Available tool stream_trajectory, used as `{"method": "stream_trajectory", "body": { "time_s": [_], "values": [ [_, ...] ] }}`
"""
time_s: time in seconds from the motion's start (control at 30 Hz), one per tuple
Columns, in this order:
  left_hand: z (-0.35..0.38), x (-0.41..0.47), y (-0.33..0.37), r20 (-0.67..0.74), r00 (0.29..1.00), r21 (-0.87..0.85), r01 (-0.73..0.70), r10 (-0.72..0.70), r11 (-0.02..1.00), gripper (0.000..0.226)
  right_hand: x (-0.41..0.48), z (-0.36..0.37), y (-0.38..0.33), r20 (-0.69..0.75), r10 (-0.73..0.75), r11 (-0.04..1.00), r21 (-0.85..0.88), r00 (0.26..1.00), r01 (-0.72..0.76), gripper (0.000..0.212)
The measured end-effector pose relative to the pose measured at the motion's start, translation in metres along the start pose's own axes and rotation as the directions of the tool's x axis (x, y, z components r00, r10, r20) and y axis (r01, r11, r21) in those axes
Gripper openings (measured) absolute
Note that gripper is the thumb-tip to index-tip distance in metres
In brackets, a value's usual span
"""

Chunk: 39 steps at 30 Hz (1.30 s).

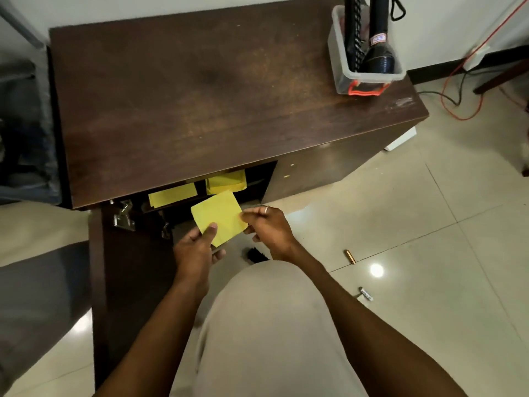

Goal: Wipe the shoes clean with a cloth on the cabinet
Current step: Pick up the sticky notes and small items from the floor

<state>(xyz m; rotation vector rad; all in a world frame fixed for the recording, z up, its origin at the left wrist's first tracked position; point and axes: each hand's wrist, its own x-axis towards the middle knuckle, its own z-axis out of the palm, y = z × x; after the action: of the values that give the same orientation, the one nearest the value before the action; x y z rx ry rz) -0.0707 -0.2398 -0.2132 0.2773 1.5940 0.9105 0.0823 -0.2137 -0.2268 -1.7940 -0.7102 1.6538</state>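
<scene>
Pinching a yellow cloth [219, 217] (flat, corner seemingly pointing cabinetward), left hand [197, 250] and right hand [267, 226].

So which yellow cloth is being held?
The folded yellow cloth pinched between the left hand and right hand; the other two lie inside the open cabinet.

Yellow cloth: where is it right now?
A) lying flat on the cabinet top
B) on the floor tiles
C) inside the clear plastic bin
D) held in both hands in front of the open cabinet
D: the yellow cloth is pinched between the left hand and the right hand, below the front edge of the cabinet; more yellow cloths sit inside the open compartment.
</scene>
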Motion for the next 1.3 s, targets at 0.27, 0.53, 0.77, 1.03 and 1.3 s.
{"method": "stream_trajectory", "body": {
  "time_s": [0.27,0.53,0.77,1.03,1.3],
  "values": [
    [-0.01,0.024,0.027,-0.104,0.994,-0.31,-0.014,-0.019,0.951,0.011,0.03,0.057,-0.042,0.074,0.03,0.99,0.138,0.997,-0.04,0.01],
    [-0.011,0.046,0.038,-0.038,0.994,-0.742,0.043,-0.105,0.669,0.034,0.042,0.102,-0.045,-0.054,-0.09,0.987,0.132,0.995,0.096,0.005],
    [-0.008,0.062,0.044,-0.092,0.976,-0.606,0.102,-0.197,0.789,0.022,0.051,0.116,-0.043,-0.102,-0.123,0.989,0.065,0.987,0.13,0.008],
    [-0.004,0.075,0.057,-0.192,0.951,-0.494,0.121,-0.243,0.861,0.028,0.048,0.106,-0.034,-0.052,-0.211,0.977,-0.037,0.976,0.21,0.019],
    [-0.006,0.064,0.055,-0.2,0.951,-0.147,0.21,-0.237,0.967,0.047,0.025,0.08,-0.01,-0.025,-0.235,0.972,0.001,0.972,0.235,0.017]
  ]
}}
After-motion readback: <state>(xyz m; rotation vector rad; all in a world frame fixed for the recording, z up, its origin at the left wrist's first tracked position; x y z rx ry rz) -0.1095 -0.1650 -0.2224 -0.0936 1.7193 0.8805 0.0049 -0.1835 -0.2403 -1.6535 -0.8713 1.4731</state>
